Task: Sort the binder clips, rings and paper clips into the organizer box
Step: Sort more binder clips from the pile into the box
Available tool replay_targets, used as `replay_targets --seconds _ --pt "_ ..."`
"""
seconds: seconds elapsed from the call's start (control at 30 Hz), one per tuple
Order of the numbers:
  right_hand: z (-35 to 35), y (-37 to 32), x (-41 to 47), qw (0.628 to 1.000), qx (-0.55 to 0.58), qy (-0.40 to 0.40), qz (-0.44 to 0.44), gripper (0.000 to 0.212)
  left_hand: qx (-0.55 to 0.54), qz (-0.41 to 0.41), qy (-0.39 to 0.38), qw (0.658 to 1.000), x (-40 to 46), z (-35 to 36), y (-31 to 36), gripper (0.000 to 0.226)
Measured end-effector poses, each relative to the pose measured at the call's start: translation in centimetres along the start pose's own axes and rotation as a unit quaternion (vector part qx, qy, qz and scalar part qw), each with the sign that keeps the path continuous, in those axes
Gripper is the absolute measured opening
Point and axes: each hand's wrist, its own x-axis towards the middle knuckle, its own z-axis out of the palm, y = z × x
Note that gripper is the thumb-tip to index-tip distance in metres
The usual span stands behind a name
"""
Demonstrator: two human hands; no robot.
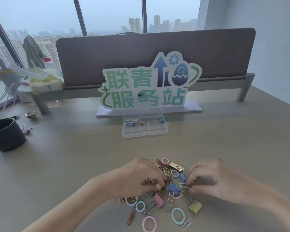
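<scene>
Mixed pile [166, 186] of binder clips, rings & paper clips sits near the front edge of the counter [224, 131], about mid-width. Organizer box [145, 129] is well apart, toward the back edge, lid up against the sign [149, 84]; a couple of clips plus a small labelled item already lie in its back compartments, front ones look bare.

Left hand [141, 178] has fingers [159, 184] curled down into the pile, pinching what seems a small yellowish clip. Right hand [213, 180] fingers pinch at wire handles by the blue binder clip [173, 187]; exact hold can't be told.

Handling, my read: all light, stiff, not fragile. Binder clips: grab by the painted body or folded wire arms; arms tangle w/ neighbours, so lift slow & shake loose. Rings, e.g. teal ring [178, 216]: smooth plastic, lie flat, so hook a fingertip through or slide to free an edge. Paper clips: thin, slippery, interlocked; pinch one end & expect strays.
</scene>
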Motion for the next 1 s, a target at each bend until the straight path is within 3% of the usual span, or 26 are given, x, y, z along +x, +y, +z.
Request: replay_targets --seconds 0.27,0.53,0.7,0.83,1.0 --pt "-0.3 -0.1 -0.1 0.994 0.084 0.075 -0.008 0.009 0.024 -0.050 -0.010 0.998 -0.7 -2.6 0.8 0.017" --pt "-0.6 -0.3 0.6 0.992 0.061 0.106 -0.010 0.009 0.097 -0.091 -0.006 0.991 -1.6 -5.5 0.2 0.011" --pt "-1.9 0.1 4.5 0.988 0.072 0.139 0.010 0.018 0.108 -0.129 0.076 0.983 0.4 -7.3 -2.0 0.010" --pt "-3.0 1.9 10.4 0.980 0.037 0.194 0.015 0.009 0.089 -0.199 0.179 0.959 3.3 -7.4 -5.9 0.010" --pt "-3.2 4.9 17.3 0.974 -0.028 0.221 0.041 0.007 0.077 -0.278 0.223 0.931 6.6 -7.3 -10.1 0.008"
